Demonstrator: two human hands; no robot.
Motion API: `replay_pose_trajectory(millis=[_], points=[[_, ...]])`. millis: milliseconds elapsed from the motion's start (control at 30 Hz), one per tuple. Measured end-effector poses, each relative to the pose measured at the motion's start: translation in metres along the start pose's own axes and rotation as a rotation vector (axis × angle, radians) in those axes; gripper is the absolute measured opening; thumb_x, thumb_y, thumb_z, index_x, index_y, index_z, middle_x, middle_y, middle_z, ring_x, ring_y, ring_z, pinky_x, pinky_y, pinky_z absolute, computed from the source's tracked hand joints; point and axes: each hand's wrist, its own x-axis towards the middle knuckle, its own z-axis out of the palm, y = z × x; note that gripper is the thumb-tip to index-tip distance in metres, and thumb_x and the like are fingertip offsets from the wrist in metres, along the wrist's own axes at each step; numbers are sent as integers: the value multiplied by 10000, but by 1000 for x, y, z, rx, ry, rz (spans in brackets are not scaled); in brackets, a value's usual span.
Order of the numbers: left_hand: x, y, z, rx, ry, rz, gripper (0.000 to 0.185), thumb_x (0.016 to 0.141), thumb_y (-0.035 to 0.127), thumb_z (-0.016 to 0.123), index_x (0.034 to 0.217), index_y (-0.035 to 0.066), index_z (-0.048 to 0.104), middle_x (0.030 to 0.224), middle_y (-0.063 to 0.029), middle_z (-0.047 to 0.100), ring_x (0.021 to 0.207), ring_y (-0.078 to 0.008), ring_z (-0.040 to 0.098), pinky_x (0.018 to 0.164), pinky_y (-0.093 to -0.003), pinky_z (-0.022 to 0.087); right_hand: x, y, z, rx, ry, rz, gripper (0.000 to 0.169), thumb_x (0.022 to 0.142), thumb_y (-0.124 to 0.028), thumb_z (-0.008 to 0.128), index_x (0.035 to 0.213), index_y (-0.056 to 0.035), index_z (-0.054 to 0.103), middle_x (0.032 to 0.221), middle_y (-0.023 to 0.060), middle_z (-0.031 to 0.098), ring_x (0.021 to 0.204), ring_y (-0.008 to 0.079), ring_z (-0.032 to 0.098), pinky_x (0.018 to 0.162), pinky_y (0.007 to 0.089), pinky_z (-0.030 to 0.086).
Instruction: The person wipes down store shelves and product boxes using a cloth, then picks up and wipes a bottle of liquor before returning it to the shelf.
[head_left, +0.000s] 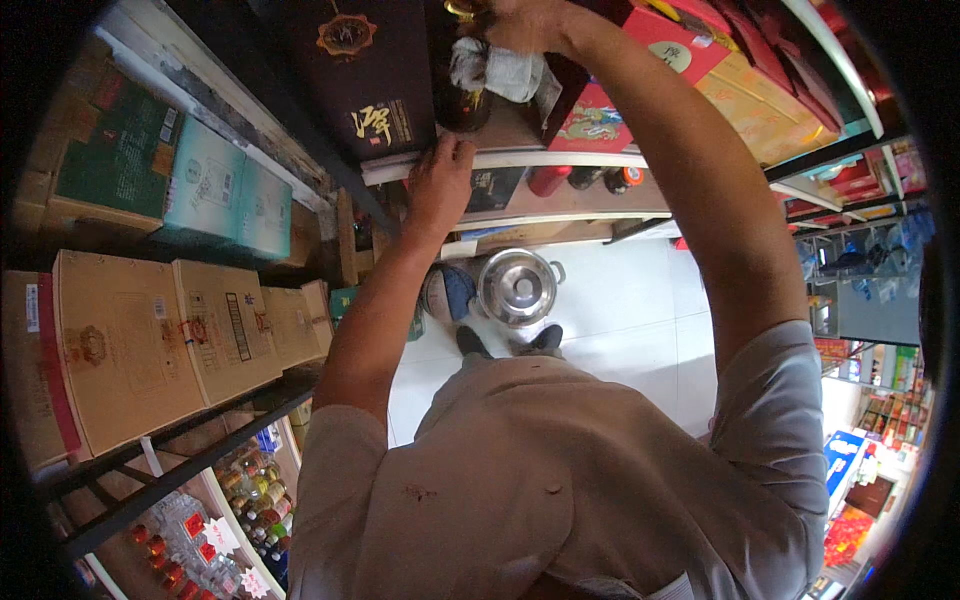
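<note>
At the top of the view, my right hand (529, 26) is blurred and holds a greyish-white cloth (514, 73). The cloth hangs against a dark bottle (461, 111) with gold marks, which stands on the upper shelf (514, 135). My left hand (441, 184) has its fingers curled on the white front edge of that shelf, just below the bottle. Left of the bottle is a tall dark box (375, 71) with gold writing. A red box (592, 120) with a dragon picture stands right of it. The cloth and right hand hide part of the bottle.
A lidded steel pot (520, 287) sits on the white tiled floor before my feet, beside a round container (448, 292). Cardboard cartons (127, 352) fill the left rack, with glass bottles (259, 487) below. Bottles (551, 180) stand on the lower shelf.
</note>
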Motion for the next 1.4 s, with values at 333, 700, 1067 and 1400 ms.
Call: replay_pose_trajectory(millis=[333,700,1067,1400], points=[[-21,-16,-30,-265,99,-125,173,891,44,660,1060,33,621,1064,-148,620,930,-402,654,788,-491,547,3,2,7,5,48,18,410,827,-57,668,1225,24,614,1106,249,685,1043,351,661,884,421,518],[-23,-17,-31,-321,56,-180,230,904,39,658,1127,16,607,1140,-187,596,1012,-424,629,833,-488,542,-12,-8,2,65,74,36,401,848,-76,651,1230,34,600,1055,215,680,975,299,638,854,388,505],[-25,-24,-21,-297,61,-185,259,919,54,669,1170,11,621,1126,-174,578,996,-397,634,830,-468,540,-23,-8,-2,200,-11,-32,451,835,-9,692,1274,-8,586,932,106,619,888,190,558,799,326,486],[-21,-20,-22,-271,68,-184,270,916,76,690,1172,6,640,1126,-171,578,969,-378,651,810,-455,545,-25,-13,4,164,61,43,509,866,-27,672,1361,8,558,1158,220,700,1069,293,667,929,362,513]])
